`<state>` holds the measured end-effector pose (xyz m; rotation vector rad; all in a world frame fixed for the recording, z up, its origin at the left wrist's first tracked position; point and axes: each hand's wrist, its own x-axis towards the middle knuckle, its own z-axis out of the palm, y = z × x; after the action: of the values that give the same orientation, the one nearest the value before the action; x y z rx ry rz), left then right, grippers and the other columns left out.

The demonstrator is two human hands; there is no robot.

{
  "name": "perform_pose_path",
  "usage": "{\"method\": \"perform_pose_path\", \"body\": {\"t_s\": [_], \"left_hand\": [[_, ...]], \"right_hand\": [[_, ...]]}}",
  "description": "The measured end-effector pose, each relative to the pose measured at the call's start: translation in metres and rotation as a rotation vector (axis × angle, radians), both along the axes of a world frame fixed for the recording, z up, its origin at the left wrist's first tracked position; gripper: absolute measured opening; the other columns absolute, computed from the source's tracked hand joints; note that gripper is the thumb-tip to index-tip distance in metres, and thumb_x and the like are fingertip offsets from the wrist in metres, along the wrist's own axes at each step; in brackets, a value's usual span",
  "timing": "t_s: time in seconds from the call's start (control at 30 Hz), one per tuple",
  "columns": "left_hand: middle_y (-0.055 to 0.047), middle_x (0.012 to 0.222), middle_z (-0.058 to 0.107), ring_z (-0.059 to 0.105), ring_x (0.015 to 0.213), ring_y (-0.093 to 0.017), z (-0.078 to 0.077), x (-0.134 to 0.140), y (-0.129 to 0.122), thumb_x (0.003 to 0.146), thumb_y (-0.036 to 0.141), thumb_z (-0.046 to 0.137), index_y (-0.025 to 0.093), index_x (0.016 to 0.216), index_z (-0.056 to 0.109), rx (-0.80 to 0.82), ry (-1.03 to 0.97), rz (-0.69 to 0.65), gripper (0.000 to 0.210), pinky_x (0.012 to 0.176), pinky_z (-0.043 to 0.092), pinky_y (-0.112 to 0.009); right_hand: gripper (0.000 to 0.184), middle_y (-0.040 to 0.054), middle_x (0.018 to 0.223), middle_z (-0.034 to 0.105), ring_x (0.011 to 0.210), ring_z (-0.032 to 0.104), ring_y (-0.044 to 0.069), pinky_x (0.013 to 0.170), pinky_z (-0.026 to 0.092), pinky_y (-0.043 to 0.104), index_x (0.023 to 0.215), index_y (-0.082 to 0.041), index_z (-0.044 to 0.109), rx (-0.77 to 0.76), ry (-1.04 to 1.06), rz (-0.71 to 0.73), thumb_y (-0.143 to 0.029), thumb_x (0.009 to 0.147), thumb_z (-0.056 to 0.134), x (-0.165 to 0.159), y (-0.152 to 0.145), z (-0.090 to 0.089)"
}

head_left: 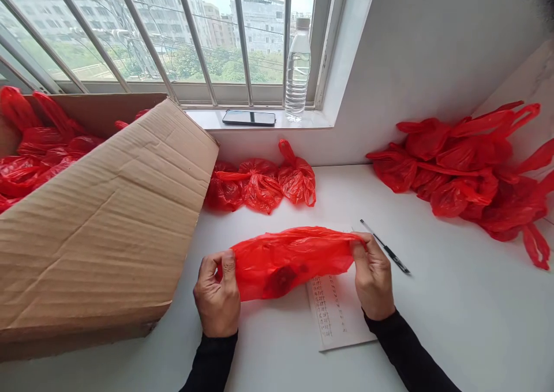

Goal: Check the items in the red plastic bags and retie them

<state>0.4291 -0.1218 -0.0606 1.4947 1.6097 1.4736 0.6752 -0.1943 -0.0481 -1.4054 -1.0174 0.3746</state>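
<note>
A red plastic bag (298, 250) is stretched sideways between my two hands above the white table. My left hand (217, 294) pinches its left end, thumb on top. At the other end, my right hand (373, 276) grips the bag's upper right edge. Something dark shows through the thin plastic near the bottom; I cannot tell what it is. Partly under the bag and my right hand lies a paper notebook (331, 323) with handwritten columns. A black pen (389, 253) rests just beyond my right hand.
To the left, a large cardboard box (108, 219) holds several red bags (47, 149). Three knotted red bags (262, 184) sit against the wall, and a pile of red bags (467, 167) lies at right. A phone (249, 118) and a water bottle (298, 71) stand on the windowsill.
</note>
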Motion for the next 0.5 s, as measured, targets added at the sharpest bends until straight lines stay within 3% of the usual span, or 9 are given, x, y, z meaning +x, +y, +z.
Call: {"method": "perform_pose_path", "body": {"t_s": [0.1, 0.17, 0.27, 0.4, 0.5], "left_hand": [[-0.002, 0.088, 0.064, 0.06, 0.087, -0.018, -0.001, -0.003, 0.004, 0.094, 0.047, 0.054, 0.02, 0.089, 0.063, -0.008, -0.06, 0.021, 0.029, 0.079, 0.046, -0.027], [-0.003, 0.102, 0.065, 0.062, 0.096, -0.019, 0.001, 0.002, 0.0, 0.093, 0.044, 0.056, 0.022, 0.108, 0.063, 0.016, -0.074, -0.06, 0.028, 0.087, 0.047, -0.029], [-0.004, 0.114, 0.063, 0.06, 0.105, -0.021, 0.007, 0.013, -0.01, 0.087, 0.037, 0.067, 0.025, 0.13, 0.055, 0.132, 0.051, -0.202, 0.046, 0.098, 0.043, -0.033], [0.0, 0.085, 0.064, 0.06, 0.082, -0.018, 0.009, 0.016, -0.014, 0.089, 0.034, 0.066, 0.023, 0.088, 0.067, 0.183, 0.196, -0.217, 0.012, 0.079, 0.045, -0.029], [0.001, 0.076, 0.063, 0.058, 0.071, -0.017, 0.007, 0.012, -0.011, 0.093, 0.038, 0.059, 0.022, 0.08, 0.063, 0.123, 0.166, -0.153, 0.021, 0.07, 0.045, -0.028]], "right_hand": [[0.022, 0.0061, 0.105, 0.066, 0.104, 0.06, 0.027, 0.088, 0.048, 0.04, 0.104, -0.022, 0.062, 0.03, 0.109, -0.084, -0.03, 0.092, 0.046, 0.007, 0.001, -0.001], [0.033, 0.008, 0.116, 0.064, 0.112, 0.058, 0.029, 0.093, 0.047, 0.043, 0.118, -0.022, 0.06, 0.022, 0.067, -0.027, -0.032, 0.09, 0.045, 0.005, -0.002, 0.0], [0.04, 0.0062, 0.119, 0.062, 0.109, 0.059, 0.028, 0.092, 0.049, 0.043, 0.127, -0.027, 0.058, -0.06, -0.094, 0.057, -0.038, 0.089, 0.056, -0.005, -0.007, 0.003], [0.018, 0.0022, 0.099, 0.066, 0.095, 0.061, 0.024, 0.085, 0.05, 0.04, 0.105, -0.029, 0.068, -0.082, -0.239, 0.056, -0.036, 0.088, 0.067, -0.013, -0.008, 0.006], [0.016, 0.0026, 0.095, 0.065, 0.088, 0.062, 0.023, 0.079, 0.051, 0.038, 0.096, -0.026, 0.066, -0.07, -0.133, -0.02, -0.039, 0.089, 0.067, -0.013, -0.006, 0.006]]}}
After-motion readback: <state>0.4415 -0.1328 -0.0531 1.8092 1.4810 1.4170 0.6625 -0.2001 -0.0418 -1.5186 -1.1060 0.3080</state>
